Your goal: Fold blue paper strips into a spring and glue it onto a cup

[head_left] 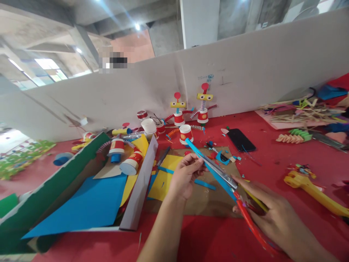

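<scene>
My left hand (184,176) pinches a blue paper strip (192,146) between thumb and fingers, above a brown cardboard mat (218,200). Red-handled scissors (220,172) are in my right hand (278,214), their blades lying along the strip and their tips close to my left fingers. Part of the handles is hidden by my right hand. Beneath the hands, yellow paper (155,189) and another cut blue strip (205,184) rest on the mat. Just beyond the strip's far end stands a red and white paper cup (186,135) with coiled paper arms.
Two cup figures (179,117) (203,115) with yellow heads stand by the grey partition (245,72). At left, an open box (139,189) holds blue paper (84,203) and more cup figures. A black phone (241,139), yellow glue gun (313,191) and piled sticks (300,112) lie rightward.
</scene>
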### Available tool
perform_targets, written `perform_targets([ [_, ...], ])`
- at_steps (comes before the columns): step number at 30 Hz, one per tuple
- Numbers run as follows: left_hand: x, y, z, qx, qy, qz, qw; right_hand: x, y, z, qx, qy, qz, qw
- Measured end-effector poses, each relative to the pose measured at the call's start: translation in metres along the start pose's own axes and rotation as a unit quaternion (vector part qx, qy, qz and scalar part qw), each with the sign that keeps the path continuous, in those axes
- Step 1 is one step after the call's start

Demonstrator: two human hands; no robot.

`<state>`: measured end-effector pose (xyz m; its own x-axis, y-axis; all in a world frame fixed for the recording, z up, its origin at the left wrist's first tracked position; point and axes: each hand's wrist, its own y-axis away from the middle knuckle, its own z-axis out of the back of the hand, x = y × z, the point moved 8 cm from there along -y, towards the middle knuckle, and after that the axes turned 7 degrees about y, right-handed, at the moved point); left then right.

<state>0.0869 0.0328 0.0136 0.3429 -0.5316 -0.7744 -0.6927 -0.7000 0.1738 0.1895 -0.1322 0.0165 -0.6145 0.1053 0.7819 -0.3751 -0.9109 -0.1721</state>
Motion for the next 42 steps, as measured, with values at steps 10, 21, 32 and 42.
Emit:
perform_targets([
  [10, 0.001, 0.0, 0.0, -0.01, 0.01, 0.005, 1.0, -0.004, 0.001, -0.004, 0.013, -0.064, -0.046, 0.997],
  [21, 0.001, 0.0, 0.002, -0.015, -0.005, 0.004, 1.0, -0.007, 0.005, -0.004, -0.047, -0.076, -0.068, 0.994],
  [32, 0.001, 0.001, -0.001, -0.004, -0.008, 0.005, 1.0, 0.001, 0.002, 0.003, -0.028, 0.084, 0.024, 0.996],
  [42, 0.002, 0.002, -0.004, 0.012, -0.023, 0.008, 1.0, 0.0, -0.002, 0.002, -0.007, 0.036, 0.018, 0.999],
])
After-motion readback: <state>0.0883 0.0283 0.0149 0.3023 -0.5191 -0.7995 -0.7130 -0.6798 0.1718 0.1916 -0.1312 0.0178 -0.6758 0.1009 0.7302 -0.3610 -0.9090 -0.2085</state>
